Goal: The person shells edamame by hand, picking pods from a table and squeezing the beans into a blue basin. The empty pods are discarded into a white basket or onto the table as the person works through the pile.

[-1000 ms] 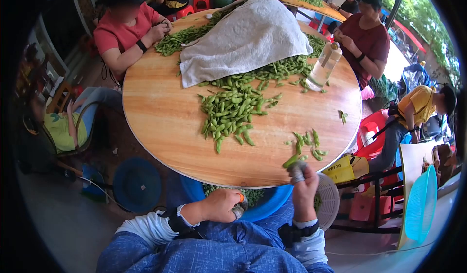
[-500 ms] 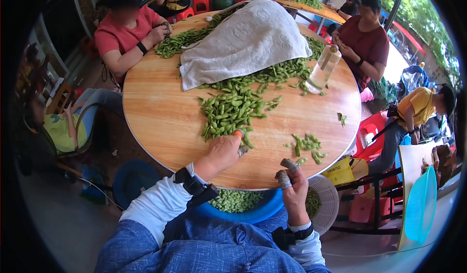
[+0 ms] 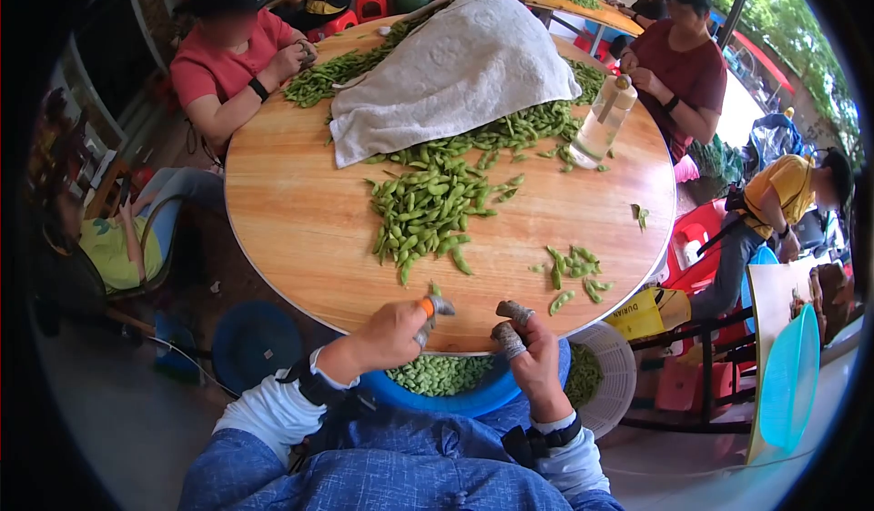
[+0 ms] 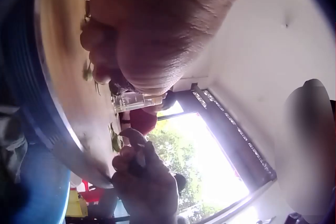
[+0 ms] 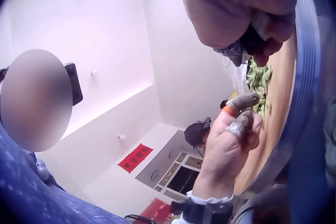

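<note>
Thumb and forefinger of my left hand (image 3: 387,336), wrapped in grey tape with an orange band, pinch a green soybean pod (image 3: 435,288) near the table's front edge. Facing it, my right hand (image 3: 537,361) has its taped thumb and forefinger apart, with nothing seen between them; its other fingers curl inward in the right wrist view. Beyond the left hand lies a pile of pods (image 3: 423,211). Several loose pods (image 3: 574,265) lie farther right. Below the table edge, a blue tub (image 3: 473,404) holds shelled green beans (image 3: 442,374).
A grey cloth (image 3: 455,74) covers a bigger heap of pods on the round wooden table (image 3: 291,211). A clear bottle (image 3: 603,124) stands at the right. A white basket (image 3: 619,374) with pods sits beside the tub. People sit around the table.
My left hand reached to the pod pile, then drew back toward the table edge with a pod. The right hand let go of its pod at the right and moved left toward it.
</note>
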Motion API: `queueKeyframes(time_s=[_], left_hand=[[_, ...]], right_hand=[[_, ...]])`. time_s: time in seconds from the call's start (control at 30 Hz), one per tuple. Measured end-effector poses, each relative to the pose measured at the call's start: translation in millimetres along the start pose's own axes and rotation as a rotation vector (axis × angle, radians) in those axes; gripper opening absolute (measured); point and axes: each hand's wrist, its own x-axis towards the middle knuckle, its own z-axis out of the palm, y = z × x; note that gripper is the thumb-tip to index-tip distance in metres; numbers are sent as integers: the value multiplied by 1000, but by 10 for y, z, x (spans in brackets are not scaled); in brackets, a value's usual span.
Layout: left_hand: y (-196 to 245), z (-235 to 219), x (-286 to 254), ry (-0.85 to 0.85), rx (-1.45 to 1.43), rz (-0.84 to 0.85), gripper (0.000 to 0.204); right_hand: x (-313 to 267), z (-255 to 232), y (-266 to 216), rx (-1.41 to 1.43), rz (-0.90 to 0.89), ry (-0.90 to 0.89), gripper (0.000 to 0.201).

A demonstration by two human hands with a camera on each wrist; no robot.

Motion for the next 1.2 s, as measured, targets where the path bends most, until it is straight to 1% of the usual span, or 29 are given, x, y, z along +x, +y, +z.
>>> queueKeyframes(time_s=[0.07,0.17,0.27,0.37,0.47,0.5,0.6,0.63,0.7,0.73,0.8,0.83,0.93,0.97,1.07,1.17,1.2], left_hand=[[82,132,-169,32,-114,212,31],[83,213,-306,-27,13,267,25],[144,141,-247,117,0,371,21],[90,116,-82,385,142,65,23],[-134,129,152,364,343,-50,21],[-147,133,194,338,317,-83,20],[-130,134,206,266,351,-105,18],[-150,136,188,281,304,-78,17],[-192,171,125,311,212,-23,16],[-172,206,82,311,27,-68,16],[-54,240,-14,307,-342,-158,16],[162,161,-42,314,-386,-154,14],[334,182,-125,313,-516,-57,16],[308,234,-142,311,-575,-14,22],[211,261,-154,330,-236,178,28],[167,224,-161,332,-194,306,33],[161,213,-178,317,-171,317,37]], right_hand=[[7,-32,13,4,-9,3,32],[19,-29,27,3,-8,-5,32],[16,-24,39,-15,-10,-7,32],[16,-10,34,-30,-9,-7,32],[-4,17,25,-23,2,-17,32],[-10,26,20,-19,7,-21,32],[-37,54,-11,-27,18,-58,32],[-33,58,16,9,35,-85,33],[-44,123,-88,140,118,-114,32],[-43,143,-140,205,160,-128,31],[-24,140,-179,231,261,-187,28],[-24,141,-178,244,313,-218,27],[-29,120,-165,329,347,-297,24],[-38,113,-176,349,347,-299,23],[-92,84,-215,414,359,-299,21],[-117,72,-214,479,373,-304,22],[-127,63,-205,491,368,-312,22]])
